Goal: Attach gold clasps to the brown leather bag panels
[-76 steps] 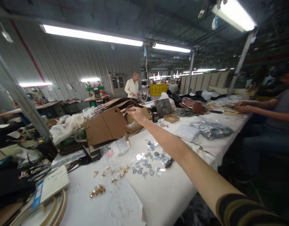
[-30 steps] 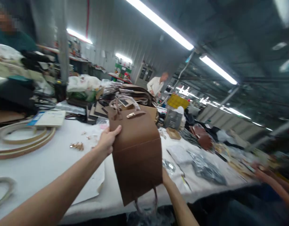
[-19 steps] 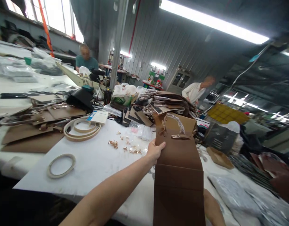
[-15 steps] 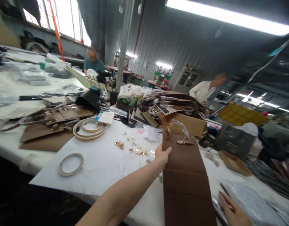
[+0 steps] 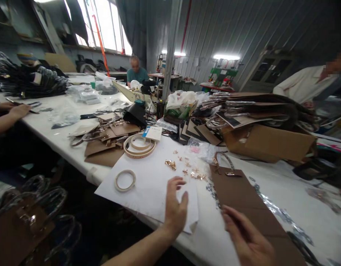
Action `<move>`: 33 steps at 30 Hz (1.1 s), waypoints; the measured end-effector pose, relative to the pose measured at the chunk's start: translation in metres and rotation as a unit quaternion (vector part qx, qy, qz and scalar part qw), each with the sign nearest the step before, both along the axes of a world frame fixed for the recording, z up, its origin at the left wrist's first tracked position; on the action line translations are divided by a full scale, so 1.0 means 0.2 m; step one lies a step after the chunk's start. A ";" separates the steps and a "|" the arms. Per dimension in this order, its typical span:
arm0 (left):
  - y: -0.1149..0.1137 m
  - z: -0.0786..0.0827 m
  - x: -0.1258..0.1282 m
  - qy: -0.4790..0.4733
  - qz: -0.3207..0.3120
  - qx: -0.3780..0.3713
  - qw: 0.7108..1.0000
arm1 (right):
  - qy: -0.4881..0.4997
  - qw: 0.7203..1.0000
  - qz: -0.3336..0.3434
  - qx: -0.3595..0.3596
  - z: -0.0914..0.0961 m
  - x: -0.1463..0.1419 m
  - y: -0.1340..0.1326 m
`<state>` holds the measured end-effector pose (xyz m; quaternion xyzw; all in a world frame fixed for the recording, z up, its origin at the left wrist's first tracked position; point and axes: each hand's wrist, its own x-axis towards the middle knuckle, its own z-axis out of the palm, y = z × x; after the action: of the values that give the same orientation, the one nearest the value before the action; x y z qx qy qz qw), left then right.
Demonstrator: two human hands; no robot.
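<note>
My left hand (image 5: 176,205) is raised above the white paper (image 5: 151,188), its thumb and fingers apart and nothing in it. My right hand (image 5: 246,234) is at the left edge of a long brown bag panel (image 5: 242,190), thumb and fingers pressed together. Whatever is in that pinch, if anything, is too small or hidden to make out. The panel lies flat, with a plastic-wrapped handle (image 5: 228,159) and a metal-trimmed strap at its far end. Beyond my left hand, small gold-coloured metal fittings (image 5: 170,164) lie scattered on the paper. A roll of tape (image 5: 125,180) lies to its left.
Coiled tan strips (image 5: 139,146) and stacked brown bag pieces (image 5: 104,151) lie at left. A cardboard box (image 5: 278,144) stands behind the panel. Wrapped bags (image 5: 29,221) are at lower left. Another person's hands (image 5: 16,111) work at far left; two people are farther back.
My left hand has let go of the brown panel and moved left over the paper. My right hand has come from the panel's right side to its left edge. The view has swung right to left.
</note>
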<state>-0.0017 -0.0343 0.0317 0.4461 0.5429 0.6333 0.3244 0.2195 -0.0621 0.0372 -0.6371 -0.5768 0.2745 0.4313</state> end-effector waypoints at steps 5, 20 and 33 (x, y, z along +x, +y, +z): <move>-0.23 -0.08 -0.75 0.242 0.153 0.005 0.958 | 0.090 0.953 0.289 0.015 0.03 -0.88 0.09; -0.12 -0.20 -1.24 0.484 -0.137 -0.012 0.864 | -0.089 0.943 0.321 0.006 -0.23 -1.41 0.26; 0.12 -0.54 -1.48 0.580 -0.172 0.126 0.786 | -0.189 0.929 0.317 0.033 -0.27 -1.38 0.31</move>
<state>-0.2975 -0.0108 -0.0758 0.8525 0.4582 0.2514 -0.0072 -0.0558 0.0004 -0.0169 -0.4470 -0.8283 0.2519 0.2253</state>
